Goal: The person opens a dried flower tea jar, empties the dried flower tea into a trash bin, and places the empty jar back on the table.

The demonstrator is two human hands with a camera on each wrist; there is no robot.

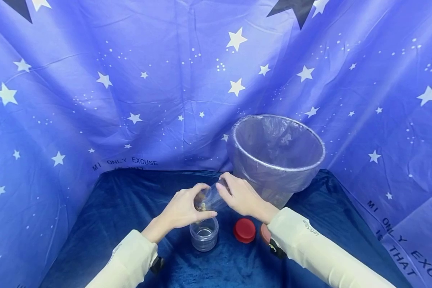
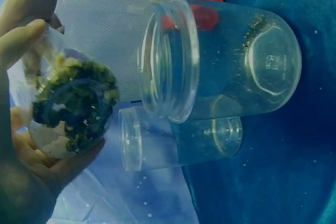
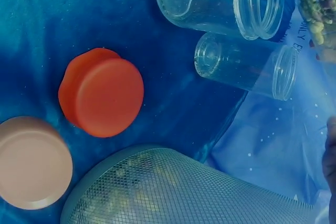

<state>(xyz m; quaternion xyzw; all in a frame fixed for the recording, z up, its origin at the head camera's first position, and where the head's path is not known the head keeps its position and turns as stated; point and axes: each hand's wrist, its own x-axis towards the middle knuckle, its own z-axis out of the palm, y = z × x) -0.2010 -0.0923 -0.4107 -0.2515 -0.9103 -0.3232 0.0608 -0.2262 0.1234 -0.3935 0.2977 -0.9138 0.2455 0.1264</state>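
My left hand (image 1: pixel 180 206) grips a clear, see-through container (image 2: pixel 73 106) between thumb and fingers. Green and yellow dried bits, like dried flowers, lie in its rounded end; whether it is a jar or a pouch I cannot tell. At its other end, my right hand (image 1: pixel 242 197) pinches the clear material with curled fingers. Directly below the left hand, an open clear jar (image 1: pixel 204 237) stands on the cloth, with a few small crumbs at its bottom in the left wrist view. Beyond it is a second, narrower-looking clear jar (image 2: pixel 181 137), mostly hidden by the left hand in the head view.
A red lid (image 1: pixel 244 230) lies right of the jar. Partly under the right sleeve is a pinkish lid (image 1: pixel 265 233). Behind the right hand stands a mesh bin (image 1: pixel 259 182) lined with a clear bag, with yellowish bits low inside. A starry curtain (image 1: pixel 180 80) hangs behind.
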